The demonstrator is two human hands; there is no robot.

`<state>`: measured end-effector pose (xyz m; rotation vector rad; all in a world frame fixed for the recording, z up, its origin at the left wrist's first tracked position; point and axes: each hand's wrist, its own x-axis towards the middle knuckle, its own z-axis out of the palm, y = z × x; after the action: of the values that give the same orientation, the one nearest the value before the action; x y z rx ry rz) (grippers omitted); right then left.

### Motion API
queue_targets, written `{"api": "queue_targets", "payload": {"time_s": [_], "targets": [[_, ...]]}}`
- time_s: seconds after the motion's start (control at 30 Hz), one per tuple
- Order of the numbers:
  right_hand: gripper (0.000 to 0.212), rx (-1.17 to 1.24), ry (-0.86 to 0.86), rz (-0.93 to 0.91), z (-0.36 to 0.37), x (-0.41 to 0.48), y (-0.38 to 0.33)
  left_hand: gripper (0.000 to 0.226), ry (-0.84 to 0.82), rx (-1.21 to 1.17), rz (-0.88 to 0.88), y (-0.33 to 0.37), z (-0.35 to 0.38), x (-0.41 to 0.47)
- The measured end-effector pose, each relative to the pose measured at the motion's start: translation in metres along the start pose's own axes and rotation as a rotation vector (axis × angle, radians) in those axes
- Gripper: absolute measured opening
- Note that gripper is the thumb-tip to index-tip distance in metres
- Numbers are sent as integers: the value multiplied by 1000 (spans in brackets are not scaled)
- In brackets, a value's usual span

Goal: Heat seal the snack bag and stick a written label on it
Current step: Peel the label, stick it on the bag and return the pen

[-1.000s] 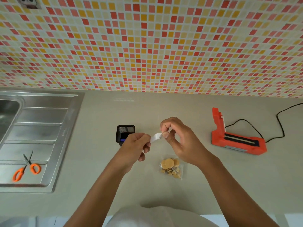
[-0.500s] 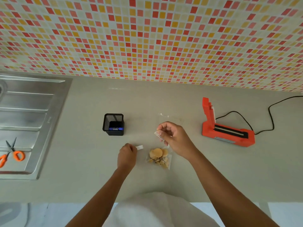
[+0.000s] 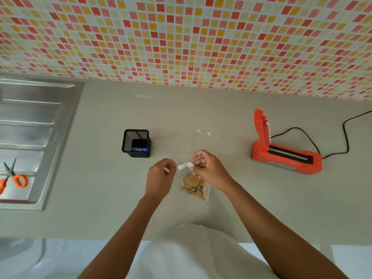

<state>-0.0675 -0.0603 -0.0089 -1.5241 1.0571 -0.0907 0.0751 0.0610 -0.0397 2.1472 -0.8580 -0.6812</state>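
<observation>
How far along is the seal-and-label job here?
Sealing seems over: the snack bag lies away from the open heat sealer. In hand: the right hand pinches the white label above the bag; the left hand pinches a white scrap. Left: sticking it on.

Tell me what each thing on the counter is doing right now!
Heat sealer: lid up, open, plugged by a black cord.
Snack bag: lying flat on the counter, snacks inside.
Label: pinched in the right hand, above the bag.
Left hand: holding a small white scrap.
Scissors: closed, lying on the sink drainer.
Pen holder: upright, something blue inside.
</observation>
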Motion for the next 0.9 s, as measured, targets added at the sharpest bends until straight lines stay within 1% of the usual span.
{"api": "queue_targets", "payload": {"time_s": [0.07,0.17,0.27,0.37,0.47,0.53,0.6,0.73,0.9], "targets": [[27,-15,14,11,-2,3,6,3,-98,-131,-28,12,3,4],[29,-28,16,9,-7,5,13,14,-291,-171,-35,18,14,14],[29,-53,13,5,-14,7,17,3,-370,-161,-1,21,25,26],[33,-59,20,28,-23,11,20,4,-431,-113,2,25,34,36],[35,-100,100,86,-28,19,32,4,-428,-105,-54,28,43,45],[30,-124,160,119,-30,24,40,10,-410,-121,-103,28,48,50],[24,-104,202,132,-31,28,46,12,-401,-134,-148,27,52,53],[20,-90,260,174,-27,30,51,4,-400,-50,-128,28,58,54],[16,-87,312,208,-24,31,57,5,-385,71,-82,31,64,57]]}}
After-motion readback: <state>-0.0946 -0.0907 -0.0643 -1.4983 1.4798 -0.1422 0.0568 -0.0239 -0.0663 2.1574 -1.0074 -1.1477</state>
